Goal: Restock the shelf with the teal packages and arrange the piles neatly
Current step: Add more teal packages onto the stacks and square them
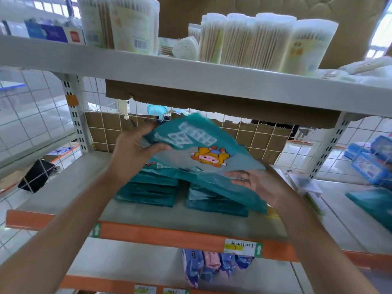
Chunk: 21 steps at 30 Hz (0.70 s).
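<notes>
Left hand [135, 151] pinching the teal package [203, 153] at its nine-o'clock end, right hand [252, 183] gripping the four-o'clock corner; long axis ten to four, hovering tilted over the right pile [216, 202]; left pile [148, 187] just beside.

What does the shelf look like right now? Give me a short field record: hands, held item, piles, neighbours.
left hand: grips the far left edge of the held teal package
right hand: supports its near right edge
held package: tilted, above both piles, not set down
left pile: teal packages, stacked
right pile: teal packages, stacked
shelf above: cotton swab packs
shelf below: purple and pink packs
</notes>
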### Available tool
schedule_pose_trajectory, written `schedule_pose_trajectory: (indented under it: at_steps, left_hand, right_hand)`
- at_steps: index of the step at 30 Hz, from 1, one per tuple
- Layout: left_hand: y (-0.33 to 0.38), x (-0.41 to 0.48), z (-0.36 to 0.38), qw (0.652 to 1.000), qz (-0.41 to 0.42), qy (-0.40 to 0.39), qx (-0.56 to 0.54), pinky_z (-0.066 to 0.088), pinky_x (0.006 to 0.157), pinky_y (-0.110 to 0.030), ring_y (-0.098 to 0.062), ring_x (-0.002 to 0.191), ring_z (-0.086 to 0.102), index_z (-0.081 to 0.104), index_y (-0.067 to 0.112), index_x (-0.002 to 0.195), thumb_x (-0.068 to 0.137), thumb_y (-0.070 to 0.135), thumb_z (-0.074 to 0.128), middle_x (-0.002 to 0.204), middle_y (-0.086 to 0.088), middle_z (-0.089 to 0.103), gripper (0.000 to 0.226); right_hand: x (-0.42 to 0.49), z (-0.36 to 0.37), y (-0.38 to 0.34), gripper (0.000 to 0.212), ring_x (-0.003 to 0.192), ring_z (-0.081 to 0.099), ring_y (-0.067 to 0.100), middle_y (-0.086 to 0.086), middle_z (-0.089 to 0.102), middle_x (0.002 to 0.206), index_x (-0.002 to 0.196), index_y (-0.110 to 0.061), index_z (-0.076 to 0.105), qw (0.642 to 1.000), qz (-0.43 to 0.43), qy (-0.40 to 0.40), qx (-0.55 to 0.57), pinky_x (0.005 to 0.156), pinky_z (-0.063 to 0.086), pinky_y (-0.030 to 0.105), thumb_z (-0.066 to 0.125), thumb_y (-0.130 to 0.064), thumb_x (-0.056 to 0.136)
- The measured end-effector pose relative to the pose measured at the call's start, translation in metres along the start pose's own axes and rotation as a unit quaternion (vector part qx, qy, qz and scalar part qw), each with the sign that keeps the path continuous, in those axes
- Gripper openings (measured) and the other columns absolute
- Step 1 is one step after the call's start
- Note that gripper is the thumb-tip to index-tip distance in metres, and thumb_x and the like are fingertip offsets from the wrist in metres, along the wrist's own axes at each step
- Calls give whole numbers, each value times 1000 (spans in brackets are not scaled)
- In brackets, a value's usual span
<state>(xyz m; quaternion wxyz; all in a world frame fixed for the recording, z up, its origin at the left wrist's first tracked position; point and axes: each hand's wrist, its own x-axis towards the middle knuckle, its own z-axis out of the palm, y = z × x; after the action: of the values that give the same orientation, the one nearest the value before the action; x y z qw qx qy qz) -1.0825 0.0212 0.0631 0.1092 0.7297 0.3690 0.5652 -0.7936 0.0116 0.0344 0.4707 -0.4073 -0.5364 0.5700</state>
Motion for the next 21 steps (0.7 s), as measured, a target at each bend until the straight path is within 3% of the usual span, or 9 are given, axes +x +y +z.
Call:
schedule_pose_trajectory:
  at_steps: [2, 5, 7, 9, 12, 15, 18, 20, 21]
  left_hand:
    - [7, 7, -7, 1000, 12, 0, 1, 42, 65, -3, 15, 78, 57, 58, 61, 83, 64, 28, 78, 81, 44, 59, 43]
    - [9, 13, -15, 999, 16, -40, 30, 40, 67, 0, 19, 80, 56, 54, 65, 82, 72, 12, 75, 81, 46, 57, 58]
    - [8, 13, -18, 997, 7, -55, 51, 42, 68, 0, 20, 80, 56, 54, 64, 83, 76, 12, 72, 81, 48, 55, 55]
    - [7, 12, -19, 997, -6, -55, 52, 43, 68, 0, 21, 79, 56, 56, 53, 84, 78, 11, 70, 80, 47, 56, 45]
    - [5, 8, -18, 996, -52, -63, 26, 44, 64, -1, 21, 75, 57, 54, 38, 87, 81, 9, 66, 75, 31, 62, 32]
    - [-3, 0, -18, 990, -110, -82, -5, 49, 67, -7, 11, 74, 63, 58, 33, 88, 83, 11, 65, 89, 16, 65, 23]
    - [-11, -9, -16, 981, -166, -88, -39, 49, 66, -7, 5, 73, 65, 62, 31, 90, 82, 13, 66, 76, 21, 69, 20]
    - [-14, -13, -12, 975, -194, -94, -59, 48, 63, -6, 4, 72, 65, 63, 29, 92, 82, 12, 65, 72, 26, 68, 20]
    - [-15, -16, -10, 973, -203, -88, -64, 48, 63, -7, 2, 74, 65, 64, 27, 94, 82, 11, 65, 74, 23, 69, 20]
  right_hand:
    - [-2, -3, 2, 96, 91, 70, 18, 5, 74, 94, 106, -9, 59, 1000, -22, 2, -12, 69, 55, 24, 89, -56, 28]
    - [-9, -1, 6, 80, 100, 67, 22, 8, 72, 100, 104, -1, 59, 999, -30, -30, -33, 75, 54, 24, 90, -44, 44]
    - [-15, 6, 9, 49, 104, 65, 20, 3, 71, 107, 110, -10, 59, 996, -29, -72, -50, 81, 53, 24, 80, -22, 68]
    - [-20, 17, 12, 42, 104, 65, 18, -1, 70, 109, 115, -16, 55, 992, -26, -103, -71, 83, 52, 23, 69, -6, 77]
    - [-21, 32, 21, 42, 103, 65, 19, -3, 70, 107, 113, -16, 54, 989, -17, -126, -77, 83, 53, 25, 70, -5, 76]
    - [-21, 45, 30, 35, 93, 68, 20, 2, 69, 100, 107, -11, 56, 993, -8, -110, -34, 76, 57, 28, 73, -13, 77]
    - [-15, 52, 37, 72, 79, 69, 25, 13, 68, 94, 112, -2, 54, 998, 1, -62, 16, 64, 58, 30, 84, -42, 60]
    - [-13, 54, 38, 91, 72, 68, 26, 17, 66, 90, 115, -2, 51, 999, 10, -31, 38, 59, 58, 32, 88, -48, 46]
    - [-12, 55, 39, 90, 70, 68, 26, 17, 65, 89, 114, -2, 50, 999, 11, -20, 41, 58, 58, 32, 89, -46, 46]
